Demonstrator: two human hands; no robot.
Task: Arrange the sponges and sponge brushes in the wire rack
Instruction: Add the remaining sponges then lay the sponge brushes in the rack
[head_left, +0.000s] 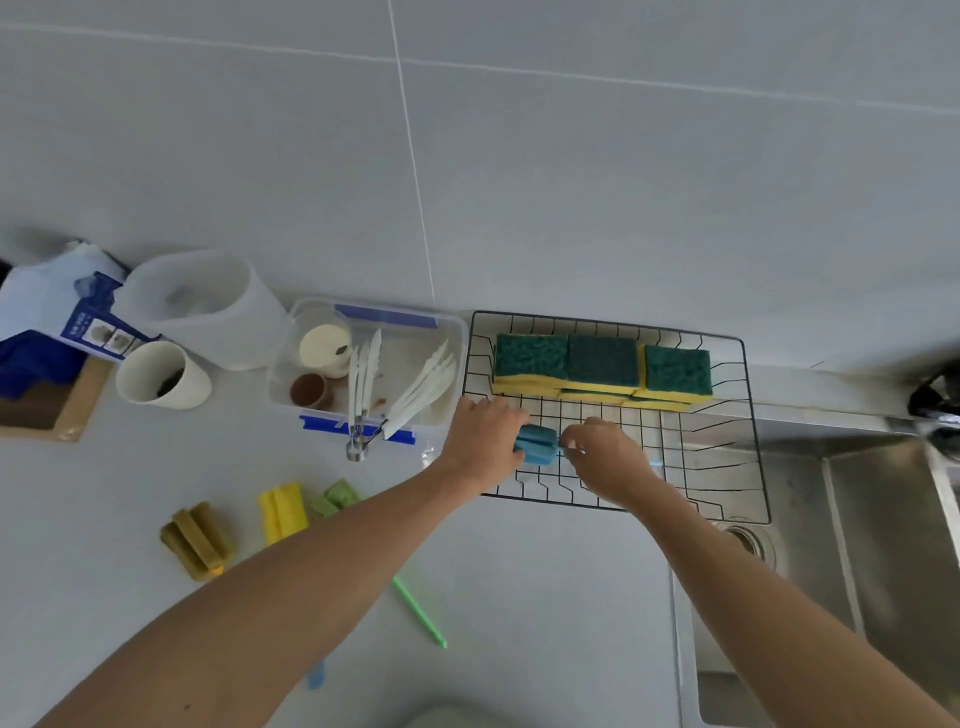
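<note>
A black wire rack stands by the wall, partly over the sink. Green-and-yellow sponges lie in a row along its back. My left hand grips a blue sponge brush head just above the rack's front left floor. My right hand pinches the brush at its right end, where the handle is hidden. On the counter to the left lie an olive sponge brush, a yellow sponge brush and a light green sponge brush, whose green handle shows below my left forearm.
A clear plastic box with white utensils and small cups sits left of the rack. Further left stand a white cup, a translucent tub and a blue-and-white package. The steel sink lies on the right with a black tap.
</note>
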